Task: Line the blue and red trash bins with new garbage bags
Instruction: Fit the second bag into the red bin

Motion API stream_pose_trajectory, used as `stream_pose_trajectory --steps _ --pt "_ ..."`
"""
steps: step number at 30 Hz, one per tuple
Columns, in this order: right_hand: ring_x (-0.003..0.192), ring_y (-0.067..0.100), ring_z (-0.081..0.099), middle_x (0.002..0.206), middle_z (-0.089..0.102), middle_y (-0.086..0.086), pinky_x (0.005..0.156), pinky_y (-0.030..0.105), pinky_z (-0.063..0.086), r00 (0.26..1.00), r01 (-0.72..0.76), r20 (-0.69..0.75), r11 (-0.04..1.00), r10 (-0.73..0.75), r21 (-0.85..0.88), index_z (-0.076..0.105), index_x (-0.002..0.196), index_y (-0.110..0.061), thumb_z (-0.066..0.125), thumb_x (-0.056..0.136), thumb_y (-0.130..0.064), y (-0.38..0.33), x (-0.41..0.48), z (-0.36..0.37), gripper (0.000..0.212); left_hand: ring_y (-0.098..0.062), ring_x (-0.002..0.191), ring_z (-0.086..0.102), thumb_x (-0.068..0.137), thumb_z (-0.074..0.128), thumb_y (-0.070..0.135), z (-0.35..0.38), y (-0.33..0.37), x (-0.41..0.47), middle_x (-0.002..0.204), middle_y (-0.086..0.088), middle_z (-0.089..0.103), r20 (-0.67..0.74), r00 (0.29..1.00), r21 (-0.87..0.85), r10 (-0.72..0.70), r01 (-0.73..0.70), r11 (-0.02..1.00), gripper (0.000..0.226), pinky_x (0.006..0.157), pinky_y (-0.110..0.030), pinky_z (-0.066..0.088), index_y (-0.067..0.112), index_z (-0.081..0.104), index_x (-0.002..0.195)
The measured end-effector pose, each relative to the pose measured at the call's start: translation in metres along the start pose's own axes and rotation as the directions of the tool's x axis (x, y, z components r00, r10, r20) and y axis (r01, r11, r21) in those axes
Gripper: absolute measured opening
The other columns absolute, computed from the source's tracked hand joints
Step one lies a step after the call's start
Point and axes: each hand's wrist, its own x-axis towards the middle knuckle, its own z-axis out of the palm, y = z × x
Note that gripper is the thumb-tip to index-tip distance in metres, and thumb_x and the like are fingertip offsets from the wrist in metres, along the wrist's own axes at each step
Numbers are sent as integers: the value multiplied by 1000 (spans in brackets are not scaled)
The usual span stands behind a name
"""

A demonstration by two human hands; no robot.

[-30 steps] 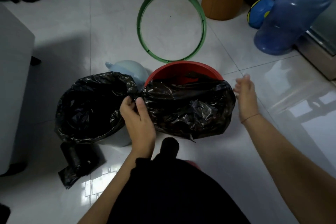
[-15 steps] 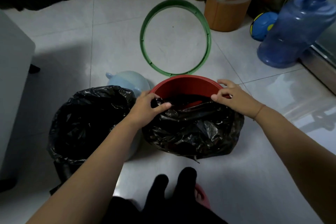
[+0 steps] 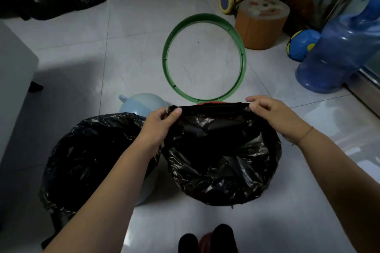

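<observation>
**Stretching the bag mouth over the far rim of the red bin**

Pinching the far hem of the black garbage bag (image 3: 222, 158), both hands hold it taut between them. Left hand (image 3: 159, 124): thumb and forefinger closed on the hem at its left end. Right hand (image 3: 271, 113): fingertips closed on the hem at its right end. The hem runs as a straight band just above the back edge of the red bin (image 3: 209, 103), of which only a sliver of rim shows; the rest is hidden under the bag, which drapes over the near side and down toward the floor (image 3: 133, 51).

Blue bin (image 3: 141, 102): to the left, touching or nearly touching the red one. Its own black liner (image 3: 92, 158) is already folded over the mouth, so that half looks done.

Green ring (image 3: 203, 57) lies flat on the floor beyond the red bin, apart from it; possibly a retaining hoop, cannot confirm.

Risks, judged:
- Thin film, hard two-point pull: hem could tear at either pinch.
- Hem sits high; if released before it hooks below the rim, it may slip back inside.
- Bin is light-looking; pulling away could tip or slide it.
- Bulk of bag hanging outside near side: liner may seat unevenly.
</observation>
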Motion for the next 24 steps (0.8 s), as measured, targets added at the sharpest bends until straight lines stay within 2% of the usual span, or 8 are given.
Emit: stream_pose_trajectory --steps 3,8,10,12,15,18,21,24 --pt "85 15 55 87 62 2 78 24 43 995 22 -96 1000 -23 -14 64 87 -4 55 94 -19 -8 16 13 19 -25 79 70 87 67 30 12 1 17 85 -12 73 -131 989 -96 -64 52 994 30 76 -37 59 1 67 93" --pt "74 15 56 81 62 6 72 23 45 979 -3 -204 1000 4 3 63 76 -10 61 91 -19 -2 36 21 17 -18 65 53 83 72 35 21 -1 39 69 -4 57 -270 961 -27 -55 49 998 32 63 -29 48 15 52 67" --pt "64 8 52 72 59 1 61 13 44 980 -18 -198 999 26 43 61 70 -15 62 90 -19 4 37 20 20 -15 60 46 82 72 36 21 -3 41 62 -1 50 -268 963 32 -22 32 999 39 57 -25 42 18 45 61" --pt "55 4 48 66 57 2 58 19 41 979 -52 -195 996 66 77 61 67 -16 62 90 -20 11 34 20 23 -16 59 46 82 71 35 19 -7 41 62 -2 49 -249 968 70 -4 22 997 37 56 -25 41 15 46 63" --pt "58 17 48 66 57 10 60 29 40 981 -131 -135 990 137 54 63 70 -10 59 91 -30 21 25 22 28 -17 61 54 85 69 35 21 -9 38 68 -5 59 -188 982 104 11 9 995 32 54 -18 45 7 59 73" --pt "69 20 57 78 62 11 64 28 48 969 -171 -136 959 205 227 63 78 -9 50 95 -39 19 10 19 36 -19 69 60 87 66 36 26 -7 35 79 -11 66 -73 997 98 -25 32 995 42 60 -19 49 -6 65 91" --pt "89 20 61 94 63 13 78 28 48 961 -141 -182 937 207 319 61 85 -9 41 98 -39 11 -17 9 39 -14 65 68 88 63 40 28 1 34 83 -10 72 64 992 96 -110 103 990 37 62 -21 55 3 69 89" --pt "93 19 64 97 67 16 82 28 50 974 -108 -167 961 153 256 65 85 -10 41 97 -43 6 -51 5 43 -21 83 70 88 60 48 30 5 37 94 -11 73 91 985 215 -147 125 969 43 83 -33 55 7 70 95"
